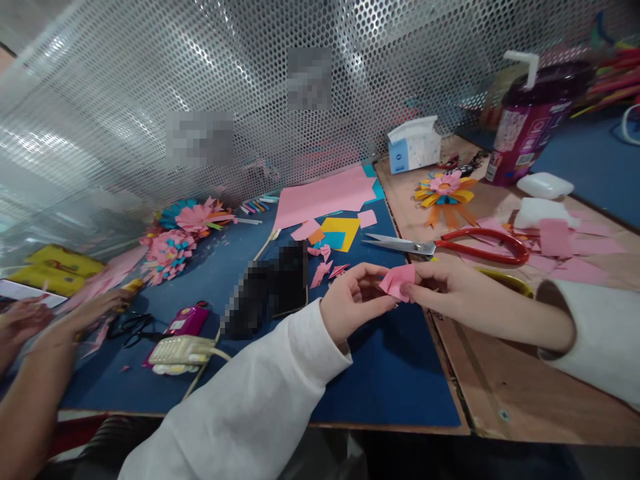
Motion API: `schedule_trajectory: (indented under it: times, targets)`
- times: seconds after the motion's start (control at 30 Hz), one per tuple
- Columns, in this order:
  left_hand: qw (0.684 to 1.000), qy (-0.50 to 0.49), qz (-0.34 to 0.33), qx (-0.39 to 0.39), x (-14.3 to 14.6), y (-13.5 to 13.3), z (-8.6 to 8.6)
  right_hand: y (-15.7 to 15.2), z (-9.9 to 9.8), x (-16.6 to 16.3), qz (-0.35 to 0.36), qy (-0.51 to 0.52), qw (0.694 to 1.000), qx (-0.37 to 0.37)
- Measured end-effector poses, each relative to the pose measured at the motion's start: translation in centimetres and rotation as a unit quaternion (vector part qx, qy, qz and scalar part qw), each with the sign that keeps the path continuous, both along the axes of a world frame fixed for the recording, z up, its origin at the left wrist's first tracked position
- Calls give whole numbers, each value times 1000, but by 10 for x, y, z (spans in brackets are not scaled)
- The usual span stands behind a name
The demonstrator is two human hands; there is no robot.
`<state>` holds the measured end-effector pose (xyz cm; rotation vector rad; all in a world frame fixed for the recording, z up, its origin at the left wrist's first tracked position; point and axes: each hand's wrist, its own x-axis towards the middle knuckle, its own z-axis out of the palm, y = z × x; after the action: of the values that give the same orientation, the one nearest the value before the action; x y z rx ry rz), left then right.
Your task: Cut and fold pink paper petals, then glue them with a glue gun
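Between my two hands is a small folded piece of pink paper (400, 280), held above the blue table mat. My left hand (357, 293) pinches its left side, thumb below. My right hand (445, 287) grips the right side with thumb and fingers. Red-handled scissors (480, 245) lie just beyond my right hand, blades pointing left. Several small folded pink pieces (321, 273) rest past my left hand. Beyond them are yellow paper (345, 230), a blue piece (333, 240) and a large pink sheet (320, 200).
A purple cup with a straw (520, 133), a tissue pack (415, 147) and a paper flower (445, 190) stand at the back right. Pink scraps (583, 267) lie right. Left are paper flowers (173, 253), a power strip (183, 350) and another person's hand (107, 307). A perforated metal panel (250, 80) rises behind.
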<state>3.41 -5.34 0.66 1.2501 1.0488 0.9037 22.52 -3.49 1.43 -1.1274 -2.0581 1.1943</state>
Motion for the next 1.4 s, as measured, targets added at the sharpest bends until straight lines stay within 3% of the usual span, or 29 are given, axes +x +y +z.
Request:
schedule_trajectory:
  times: [0.27, 0.53, 0.93, 1.23, 1.4]
  targets:
    - [1000, 14, 17, 4, 4, -2, 3, -2, 0, -2, 5, 1, 1000, -6]
    - [999, 5, 21, 33, 6, -4, -1, -6, -3, -8, -39, 0, 999, 14]
    - [997, 7, 50, 58, 12, -9, 1, -16, -9, -22, -86, 105, 990, -26]
    - [997, -29, 67, 19, 15, -11, 2, -16, -11, -25, -90, 149, 984, -31]
    - [993, -64, 97, 12, 17, -16, 3, -19, -12, -25, -91, 130, 987, 12]
